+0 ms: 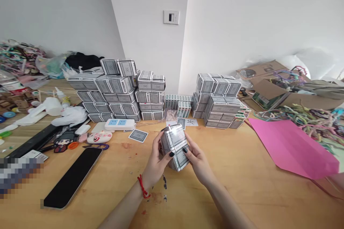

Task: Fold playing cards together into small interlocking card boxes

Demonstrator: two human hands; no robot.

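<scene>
Plainly, in the head view, the left hand (156, 162) and the right hand (198, 157) were closed around 1 block of playing cards (176, 146), gripping it from opposite sides. It was tilted over the middle of the table (118, 193). Beyond it stood stacks of similar blocks (120, 86). A phone (73, 179) lay to the left, pink paper (292, 146) to the right.

The table (107, 200) bears card stacks (120, 98) and a phone (73, 179).
</scene>
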